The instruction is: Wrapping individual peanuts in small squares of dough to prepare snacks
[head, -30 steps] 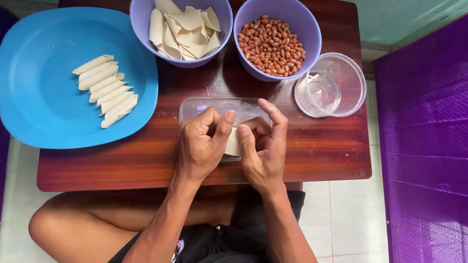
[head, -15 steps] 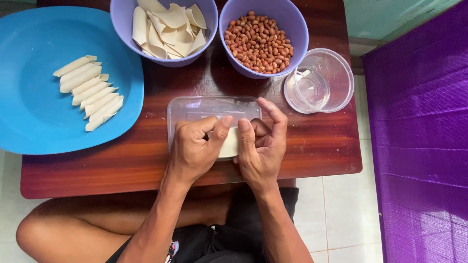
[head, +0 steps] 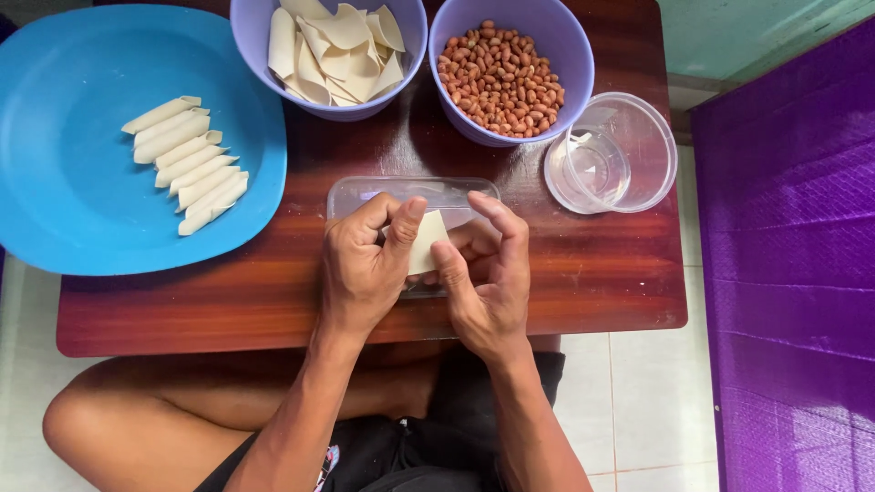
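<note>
My left hand [head: 365,264] and my right hand [head: 488,278] meet over the near middle of a low wooden table [head: 592,273]. Between their fingertips they pinch a small pale dough wrapper [head: 427,241], folded and tilted. Under the hands lies a clear rectangular plastic lid or tray [head: 365,191], mostly covered. A lilac bowl of cut wrappers [head: 333,50] stands at the back, and beside it a lilac bowl of peanuts [head: 501,77].
A large blue plate [head: 73,182] at the left carries a row of several rolled pale sticks [head: 187,164]. A clear round cup [head: 611,155] with a little liquid stands at the right. Purple cloth [head: 793,255] hangs right of the table. My bent legs are below the front edge.
Both hands have stayed over the clear tray while working the wrapper; its pale corner now shows more between the thumbs. The view has drifted slightly.
</note>
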